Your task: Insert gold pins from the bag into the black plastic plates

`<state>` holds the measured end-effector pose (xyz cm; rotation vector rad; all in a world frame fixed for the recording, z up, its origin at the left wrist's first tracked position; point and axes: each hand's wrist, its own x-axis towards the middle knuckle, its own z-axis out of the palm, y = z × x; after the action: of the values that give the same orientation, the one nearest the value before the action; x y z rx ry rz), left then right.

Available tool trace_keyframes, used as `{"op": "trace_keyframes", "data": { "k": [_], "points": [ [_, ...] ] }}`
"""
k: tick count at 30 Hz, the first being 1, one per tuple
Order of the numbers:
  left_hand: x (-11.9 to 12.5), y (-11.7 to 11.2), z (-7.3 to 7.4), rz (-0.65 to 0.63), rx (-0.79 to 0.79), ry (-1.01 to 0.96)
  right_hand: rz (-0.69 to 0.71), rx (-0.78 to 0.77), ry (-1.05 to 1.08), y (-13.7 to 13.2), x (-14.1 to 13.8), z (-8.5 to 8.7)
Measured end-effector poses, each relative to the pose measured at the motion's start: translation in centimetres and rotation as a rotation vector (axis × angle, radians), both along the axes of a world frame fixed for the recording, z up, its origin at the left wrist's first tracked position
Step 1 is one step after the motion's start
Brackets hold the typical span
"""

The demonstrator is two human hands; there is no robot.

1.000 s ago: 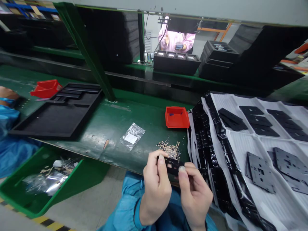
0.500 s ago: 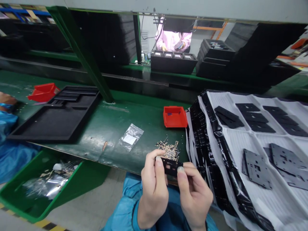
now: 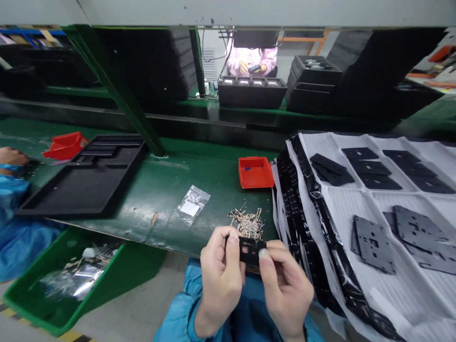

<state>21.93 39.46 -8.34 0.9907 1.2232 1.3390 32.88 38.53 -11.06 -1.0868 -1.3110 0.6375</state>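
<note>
Both hands pinch a small black plate [image 3: 250, 248] with cut-out holes, held just in front of the green table's [image 3: 160, 185] near edge. My left hand [image 3: 219, 280] grips its left end with thumb and fingers closed. My right hand [image 3: 287, 289] grips its right end the same way. Just beyond the plate lies a heap of small tan slivers [image 3: 247, 223] on the table. A red bin [image 3: 254, 172] stands farther back.
Stacked white sheets carrying black plates [image 3: 374, 237] fill the right. A clear plastic bag [image 3: 191, 206] lies mid-table, a black foam tray [image 3: 85, 173] and another red bin [image 3: 64, 145] at left. A green crate [image 3: 64, 280] sits below. A person in pink [image 3: 251, 59] works beyond.
Both hands with the black plate have shifted slightly left and down in the picture as the head camera moved; the grip is unchanged.
</note>
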Motion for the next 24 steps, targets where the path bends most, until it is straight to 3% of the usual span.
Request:
{"op": "trace_keyframes", "data": {
  "k": [8,15,24],
  "points": [
    [0.56,-0.60,-0.02,0.062,0.009,0.081,0.036,-0.035,0.074,-0.01,0.36,0.17],
    [0.13,-1.06,-0.22,0.000,-0.021,0.004,0.046,-0.037,0.090,-0.14,0.59,0.66],
    [0.15,-1.00,-0.23,0.110,0.138,0.352,0.063,-0.007,0.056,-0.61,0.29,0.00]
  ]
}}
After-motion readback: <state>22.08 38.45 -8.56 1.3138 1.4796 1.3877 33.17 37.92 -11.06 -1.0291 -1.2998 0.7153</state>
